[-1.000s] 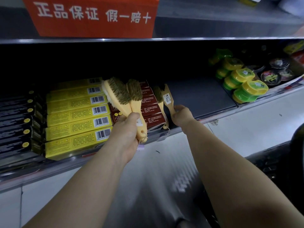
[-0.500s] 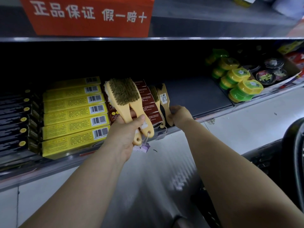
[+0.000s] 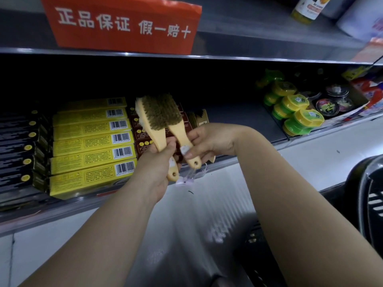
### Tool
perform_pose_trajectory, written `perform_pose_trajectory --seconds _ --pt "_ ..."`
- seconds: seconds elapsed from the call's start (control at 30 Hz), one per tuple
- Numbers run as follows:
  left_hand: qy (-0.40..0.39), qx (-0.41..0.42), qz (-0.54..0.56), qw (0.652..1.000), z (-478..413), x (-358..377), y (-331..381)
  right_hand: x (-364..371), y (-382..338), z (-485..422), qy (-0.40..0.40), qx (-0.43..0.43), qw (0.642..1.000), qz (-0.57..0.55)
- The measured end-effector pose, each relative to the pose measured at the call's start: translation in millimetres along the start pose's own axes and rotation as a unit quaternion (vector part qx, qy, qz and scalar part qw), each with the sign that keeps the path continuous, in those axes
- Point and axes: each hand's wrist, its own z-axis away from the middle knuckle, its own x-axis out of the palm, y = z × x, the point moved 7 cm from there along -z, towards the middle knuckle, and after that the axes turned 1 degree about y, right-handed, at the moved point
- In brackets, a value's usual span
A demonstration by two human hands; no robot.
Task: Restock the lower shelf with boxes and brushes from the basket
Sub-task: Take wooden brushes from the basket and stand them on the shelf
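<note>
Two wooden brushes with dark bristles are held up in front of the lower shelf (image 3: 244, 157). My left hand (image 3: 157, 162) grips the handle of the left brush (image 3: 150, 125). My right hand (image 3: 209, 139) pinches the handle of the right brush (image 3: 180, 135), whose bristle head overlaps the first. Small tags dangle under the handles. Behind them stand two more brushes (image 3: 200, 119) on the shelf beside brown boxes (image 3: 141, 141). Yellow boxes (image 3: 91, 146) lie stacked to the left. The black basket (image 3: 371, 195) shows at the right edge.
Black boxes (image 3: 18, 150) fill the shelf's far left. Green-and-yellow tins (image 3: 296, 112) and dark round tins (image 3: 329, 104) sit at the right, with bare shelf between them and the brushes. A red sign (image 3: 122, 23) hangs on the shelf above.
My right hand let go of the brush standing on the shelf and came left onto the handle of one of the two brushes held by my left hand.
</note>
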Motion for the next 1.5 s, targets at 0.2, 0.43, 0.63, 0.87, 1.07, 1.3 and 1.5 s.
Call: perform_pose_trajectory --seconds 0.2,0.43,0.63,0.87,1.07,1.3,1.5 --pt "0.011 -0.035 -0.001 0.999 3.7 3.7 -3.8 -67.2 59.6 18.1 0.273 -0.039 0.916 -0.293" --pt "0.021 -0.072 0.011 0.997 5.4 6.3 -9.1 -75.1 112.0 7.1 0.439 0.13 0.879 -0.135" --pt "-0.008 -0.068 -0.032 0.997 5.2 12.7 -13.6 -75.8 113.0 -10.0 0.411 0.124 0.903 0.005" --pt "-0.039 -0.032 -0.1 0.994 2.4 15.3 -15.9 -74.0 120.5 -14.9 0.412 0.125 0.899 0.08" --pt "-0.021 0.022 -0.135 0.99 -0.7 5.6 -9.0 -84.7 100.1 -6.8 0.435 0.17 0.845 0.259" --pt "-0.031 0.065 -0.094 0.993 1.2 6.7 -0.3 -19.4 23.8 -5.9 0.091 -0.032 0.994 -0.058" --pt "-0.047 0.076 -0.121 0.989 2.4 12.1 0.3 -23.8 17.4 0.9 0.063 -0.073 0.991 -0.093"
